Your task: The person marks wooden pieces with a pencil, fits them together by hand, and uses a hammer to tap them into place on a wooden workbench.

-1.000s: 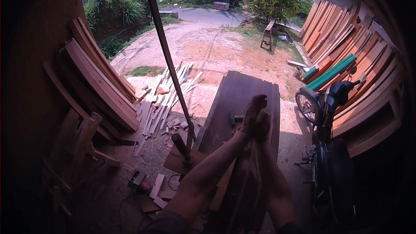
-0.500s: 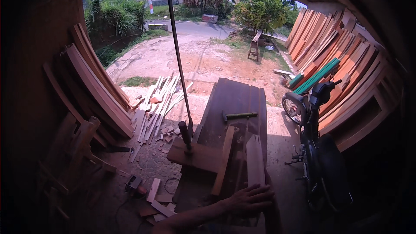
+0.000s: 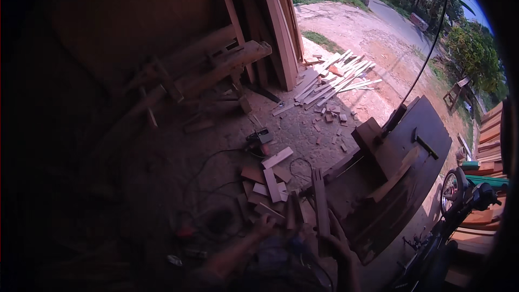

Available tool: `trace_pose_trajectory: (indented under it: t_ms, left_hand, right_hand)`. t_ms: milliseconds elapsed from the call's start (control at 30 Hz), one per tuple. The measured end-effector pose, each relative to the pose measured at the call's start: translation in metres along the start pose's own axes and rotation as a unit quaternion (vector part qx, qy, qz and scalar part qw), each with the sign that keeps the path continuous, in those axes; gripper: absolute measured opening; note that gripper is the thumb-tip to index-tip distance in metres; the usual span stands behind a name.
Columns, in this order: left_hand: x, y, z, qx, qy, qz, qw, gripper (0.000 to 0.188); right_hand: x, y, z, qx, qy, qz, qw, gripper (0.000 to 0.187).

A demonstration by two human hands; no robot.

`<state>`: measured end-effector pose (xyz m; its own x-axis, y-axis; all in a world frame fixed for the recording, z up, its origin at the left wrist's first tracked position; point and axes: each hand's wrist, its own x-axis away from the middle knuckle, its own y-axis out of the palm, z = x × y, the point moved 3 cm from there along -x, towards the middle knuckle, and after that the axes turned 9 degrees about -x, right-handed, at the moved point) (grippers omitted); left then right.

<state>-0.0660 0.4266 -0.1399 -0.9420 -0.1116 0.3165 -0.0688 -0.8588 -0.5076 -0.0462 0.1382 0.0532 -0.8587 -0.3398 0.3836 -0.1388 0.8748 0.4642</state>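
Observation:
In my right hand [image 3: 336, 244] is a narrow piece of wood [image 3: 320, 200] with a notched end, tilted upright beside the near end of the dark workbench [image 3: 351, 205]. My left hand [image 3: 264, 225] is low to its left, nearest to a heap of wood offcuts [image 3: 272, 181] on the floor. Shadow hides its fingers, so whether it holds anything is unclear. On the bench rest a hammer [image 3: 425, 143], a long wood strip [image 3: 397, 176] and a thick wooden block [image 3: 368, 139] with a dark upright handle.
A small power tool [image 3: 260, 136] with a cord sits on the floor. Thin wood strips [image 3: 338, 81] are piled near the doorway. Rough timber [image 3: 216, 70] and tall boards [image 3: 278, 27] stand at left. A motorcycle [image 3: 459, 200] is parked right of the bench.
My view has swung left and down. The notched wood has come off the bench top and is now upright in my right hand. My left hand has left the wood and moved left.

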Motion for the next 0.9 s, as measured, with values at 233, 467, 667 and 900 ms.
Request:
trace_pose_trajectory:
  t_ms: [233, 467, 667, 900]
  left_hand:
    - [0.194, 0.001, -0.284, 0.176, -0.457, 0.274, 0.828, 0.016]
    - [0.32, 0.021, -0.241, 0.279, -0.525, 0.161, 0.788, 0.014]
    - [0.293, 0.008, -0.232, 0.191, -0.454, 0.05, 0.869, 0.02]
    - [0.17, -0.047, -0.251, 0.209, -0.378, 0.036, 0.901, 0.028]
  right_hand:
    - [-0.085, -0.008, 0.149, 0.012, 0.353, -0.006, 0.935, 0.046]
    - [-0.074, -0.09, 0.276, 0.503, 0.076, -0.189, 0.84, 0.038]
    - [-0.005, -0.158, 0.304, 0.43, 0.253, -0.026, 0.866, 0.034]
    - [0.125, -0.198, 0.363, 0.7, 0.228, 0.03, 0.676, 0.042]
